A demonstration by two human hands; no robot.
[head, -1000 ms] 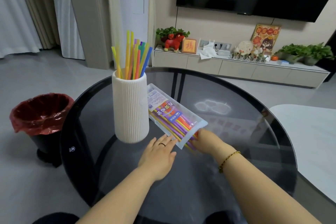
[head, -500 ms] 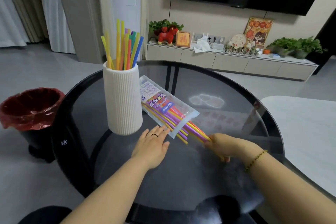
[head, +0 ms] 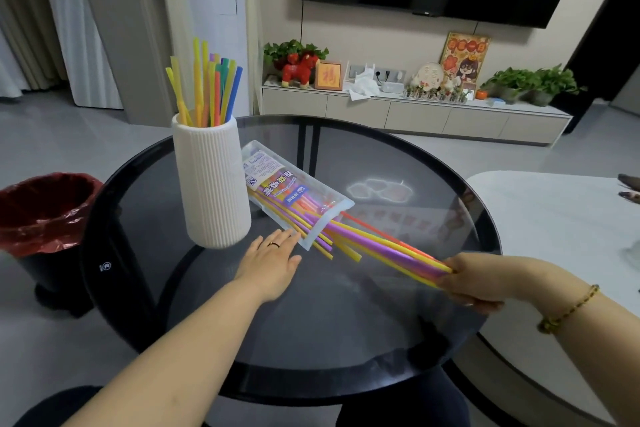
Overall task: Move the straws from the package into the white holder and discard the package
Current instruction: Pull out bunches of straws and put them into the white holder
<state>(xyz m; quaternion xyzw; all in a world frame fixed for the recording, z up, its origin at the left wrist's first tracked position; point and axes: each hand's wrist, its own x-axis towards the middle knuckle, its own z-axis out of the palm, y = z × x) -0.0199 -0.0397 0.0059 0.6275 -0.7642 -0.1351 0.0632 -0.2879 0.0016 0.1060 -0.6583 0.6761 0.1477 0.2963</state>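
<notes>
The right hand grips a bunch of straws by their near-right ends, their far ends only just inside the package mouth. The bunch's long axis runs far-left toward the white holder. The left hand lies flat and empty, fingertips at the package's near corner.

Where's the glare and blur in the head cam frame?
Head view: ceiling-light glare on the glass table; slight motion blur on the straw bundle near the right hand; wide-angle bending at the edges; left hand and white holder sharp.
</notes>
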